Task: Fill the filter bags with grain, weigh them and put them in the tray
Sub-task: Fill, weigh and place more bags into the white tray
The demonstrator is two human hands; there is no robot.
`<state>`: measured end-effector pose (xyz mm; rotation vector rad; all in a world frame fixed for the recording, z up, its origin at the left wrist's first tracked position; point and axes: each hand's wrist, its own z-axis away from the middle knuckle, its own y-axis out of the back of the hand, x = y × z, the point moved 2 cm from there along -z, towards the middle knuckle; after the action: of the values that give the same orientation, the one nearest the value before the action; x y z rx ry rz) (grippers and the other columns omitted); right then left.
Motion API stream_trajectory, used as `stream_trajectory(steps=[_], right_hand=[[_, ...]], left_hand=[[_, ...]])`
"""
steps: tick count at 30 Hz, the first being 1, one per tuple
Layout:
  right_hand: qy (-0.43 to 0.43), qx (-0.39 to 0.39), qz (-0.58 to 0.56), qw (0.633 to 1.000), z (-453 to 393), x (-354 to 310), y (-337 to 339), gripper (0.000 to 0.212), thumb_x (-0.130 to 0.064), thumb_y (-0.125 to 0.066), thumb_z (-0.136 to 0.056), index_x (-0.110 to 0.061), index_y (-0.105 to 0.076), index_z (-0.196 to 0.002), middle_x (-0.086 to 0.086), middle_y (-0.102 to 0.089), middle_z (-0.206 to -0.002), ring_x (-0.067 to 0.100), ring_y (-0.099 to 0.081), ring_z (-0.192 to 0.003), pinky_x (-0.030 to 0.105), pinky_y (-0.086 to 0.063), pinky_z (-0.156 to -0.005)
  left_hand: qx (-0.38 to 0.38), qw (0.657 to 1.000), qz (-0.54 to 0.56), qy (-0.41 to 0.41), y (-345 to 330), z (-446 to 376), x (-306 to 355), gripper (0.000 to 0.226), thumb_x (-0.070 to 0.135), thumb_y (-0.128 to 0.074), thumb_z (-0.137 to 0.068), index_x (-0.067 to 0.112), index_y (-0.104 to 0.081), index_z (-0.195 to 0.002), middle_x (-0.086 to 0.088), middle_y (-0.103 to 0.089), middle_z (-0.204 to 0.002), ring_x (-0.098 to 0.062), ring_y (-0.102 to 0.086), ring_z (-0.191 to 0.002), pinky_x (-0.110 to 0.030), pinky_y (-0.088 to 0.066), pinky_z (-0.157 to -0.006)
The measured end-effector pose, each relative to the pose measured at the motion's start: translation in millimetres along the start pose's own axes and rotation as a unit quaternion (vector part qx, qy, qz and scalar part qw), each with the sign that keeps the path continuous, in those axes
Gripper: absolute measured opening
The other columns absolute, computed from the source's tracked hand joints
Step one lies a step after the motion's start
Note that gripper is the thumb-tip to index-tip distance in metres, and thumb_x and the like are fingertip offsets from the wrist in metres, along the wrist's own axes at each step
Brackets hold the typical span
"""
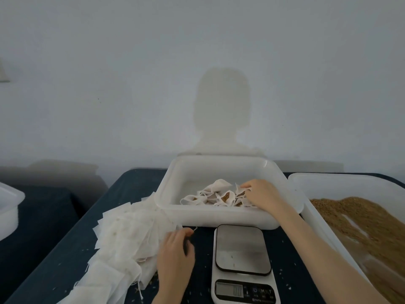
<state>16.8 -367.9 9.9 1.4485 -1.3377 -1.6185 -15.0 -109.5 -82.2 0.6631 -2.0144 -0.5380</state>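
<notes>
A white tray (210, 218) at the table's centre back holds several filled filter bags (215, 195). My right hand (262, 194) reaches into the tray and its fingers rest on a filled bag at the pile's right side. A heap of empty white filter bags (125, 235) spreads over the table's left part. My left hand (176, 251) lies at the heap's right edge, fingers curled on an empty bag's edge near its drawstring. A digital scale (242, 260) with a bare steel platform stands in front of the tray. Brown grain (372, 227) fills a white tub at the right.
The white grain tub (306, 194) runs along the table's right edge. Another white container (8, 207) stands on a lower surface at the far left. A dark blue cloth (72, 249) speckled with crumbs covers the table. A plain wall rises behind.
</notes>
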Motion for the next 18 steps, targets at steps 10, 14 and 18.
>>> stream_trajectory(steps=[10,14,18], right_hand=[[0.105,0.106,-0.052,0.987,69.2,-23.8,-9.5,0.025,-0.023,-0.054,-0.093,-0.028,-0.071,-0.111,-0.01,-0.068,-0.113,0.01,-0.059,-0.107,0.026,-0.044,-0.094],[0.143,0.109,-0.076,0.981,98.7,-23.6,-20.9,0.023,-0.024,-0.057,-0.093,-0.03,-0.07,-0.111,-0.017,-0.067,-0.109,-0.002,-0.055,-0.105,0.015,-0.038,-0.093],[0.133,0.084,-0.09,0.983,115.8,-19.5,-29.5,0.024,-0.028,-0.056,-0.095,-0.034,-0.066,-0.115,-0.021,-0.064,-0.112,-0.012,-0.047,-0.101,0.006,-0.03,-0.092]], left_hand=[[-0.004,0.95,-0.292,0.108,53.9,-25.1,-55.1,0.029,0.025,-0.044,-0.1,0.014,-0.047,-0.126,0.007,-0.057,-0.117,-0.013,-0.05,-0.11,-0.022,-0.043,-0.071],[-0.061,0.943,-0.317,0.081,65.8,-22.7,-56.6,0.015,0.025,-0.06,-0.093,0.018,-0.054,-0.105,0.013,-0.057,-0.097,-0.009,-0.052,-0.098,-0.021,-0.042,-0.061],[-0.077,0.945,-0.312,0.068,72.0,-20.2,-58.7,0.038,0.002,-0.063,-0.081,0.021,-0.056,-0.114,0.012,-0.058,-0.107,-0.009,-0.051,-0.104,-0.021,-0.047,-0.077]])
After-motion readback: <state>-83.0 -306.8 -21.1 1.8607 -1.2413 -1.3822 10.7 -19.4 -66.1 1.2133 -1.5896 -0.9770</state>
